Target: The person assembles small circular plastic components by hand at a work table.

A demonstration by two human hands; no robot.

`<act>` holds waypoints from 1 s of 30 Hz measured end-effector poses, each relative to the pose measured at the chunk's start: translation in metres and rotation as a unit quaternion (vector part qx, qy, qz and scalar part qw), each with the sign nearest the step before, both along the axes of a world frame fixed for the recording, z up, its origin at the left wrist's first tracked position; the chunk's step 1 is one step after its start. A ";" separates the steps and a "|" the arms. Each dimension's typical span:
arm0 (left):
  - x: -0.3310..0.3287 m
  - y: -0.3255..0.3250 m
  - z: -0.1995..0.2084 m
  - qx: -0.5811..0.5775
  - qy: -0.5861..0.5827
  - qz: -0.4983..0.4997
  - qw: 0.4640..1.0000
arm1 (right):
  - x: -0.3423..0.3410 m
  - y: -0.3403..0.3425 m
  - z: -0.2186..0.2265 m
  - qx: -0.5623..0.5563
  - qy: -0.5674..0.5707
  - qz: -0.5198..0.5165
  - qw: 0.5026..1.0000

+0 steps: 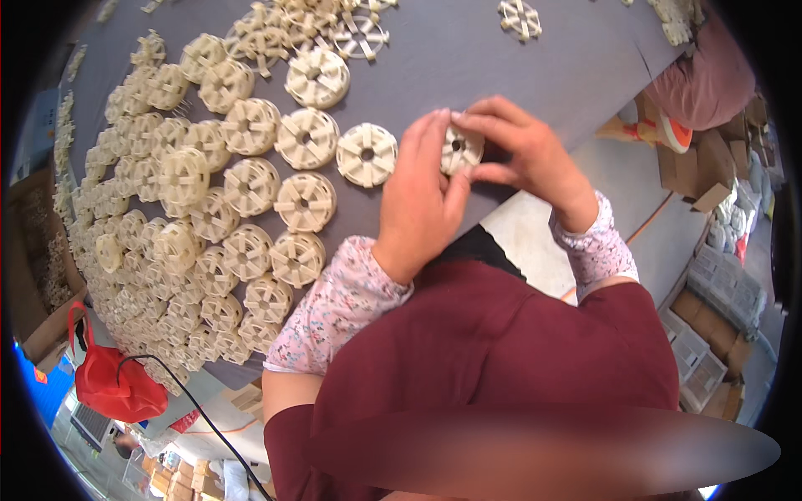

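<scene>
A cream plastic wheel-shaped piece [469, 149] with a dark centre hole and radial ribs is held near the table's front edge. My left hand [418, 188] closes on its left side, fingers pressed together, covering that part of it. My right hand [528, 149] grips its right rim, with the thumb below and curled fingers above. Just left of my left hand lies another wheel-shaped piece [367, 155], flat on the table and apart from my fingers. Floral sleeve covers show on both forearms.
Stacks of similar cream wheels [251, 188] fill the left of the grey table [468, 50]. Loose spoked pieces [361, 37] lie at the far side, one [520, 18] by itself. A red bag [117, 380] hangs at lower left. Cardboard boxes [681, 171] and another person's leg [706, 75] are at right.
</scene>
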State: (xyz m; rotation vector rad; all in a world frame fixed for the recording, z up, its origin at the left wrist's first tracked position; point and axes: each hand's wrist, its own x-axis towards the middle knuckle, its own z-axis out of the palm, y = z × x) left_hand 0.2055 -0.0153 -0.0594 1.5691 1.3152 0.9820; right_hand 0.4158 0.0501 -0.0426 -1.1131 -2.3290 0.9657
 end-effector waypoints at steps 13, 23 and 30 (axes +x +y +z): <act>-0.039 0.007 -0.007 0.080 0.203 0.132 0.967 | 0.102 0.229 -0.076 0.255 -0.087 -0.303 0.914; -0.023 0.000 -0.010 0.201 0.094 0.032 0.975 | 0.022 0.124 -0.050 0.092 0.026 0.017 0.995; -0.011 0.003 -0.003 0.152 0.147 -0.022 0.977 | 0.014 0.062 -0.028 0.012 0.120 0.084 0.989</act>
